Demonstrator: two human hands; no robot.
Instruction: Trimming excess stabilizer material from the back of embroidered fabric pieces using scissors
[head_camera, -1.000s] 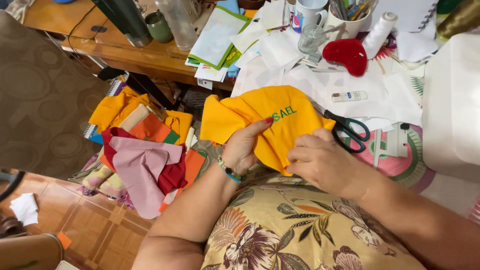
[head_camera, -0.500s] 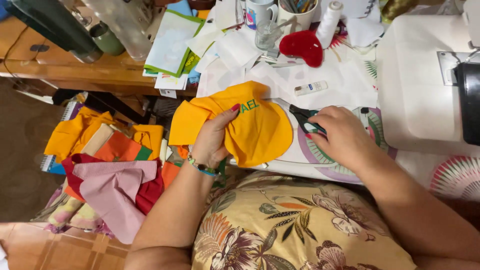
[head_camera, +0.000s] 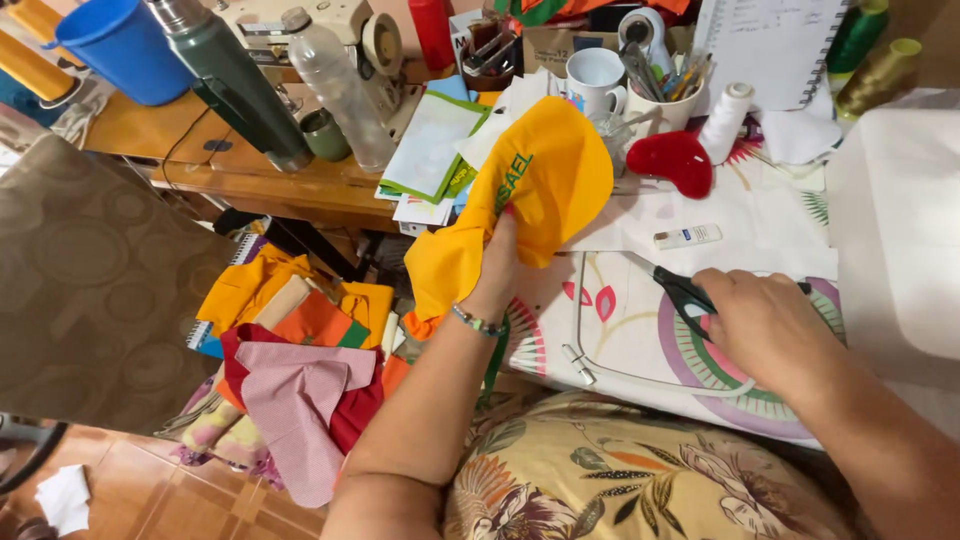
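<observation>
My left hand (head_camera: 497, 268) grips a piece of yellow fabric (head_camera: 530, 195) with green embroidered lettering and holds it up above the table edge. My right hand (head_camera: 765, 322) rests on the patterned tablecloth (head_camera: 620, 320) and closes over the black handles of a pair of scissors (head_camera: 672, 283), whose blades point left toward the fabric. A beaded bracelet sits on my left wrist. The fingertips of the right hand are hidden under the palm.
A pile of yellow, orange, red and pink cloth scraps (head_camera: 290, 370) lies on the floor at left. A red heart-shaped pincushion (head_camera: 675, 160), white mug (head_camera: 595, 80), thread spools (head_camera: 725, 120), a small white tube (head_camera: 686, 237), a green flask (head_camera: 235, 80), a plastic bottle (head_camera: 335, 90) and a blue bucket (head_camera: 120, 45) crowd the tables. A white sewing machine (head_camera: 895, 230) stands at right.
My left hand has lifted the yellow fabric up off the table. My right hand has let go of the fabric, moved right and closed on the scissors.
</observation>
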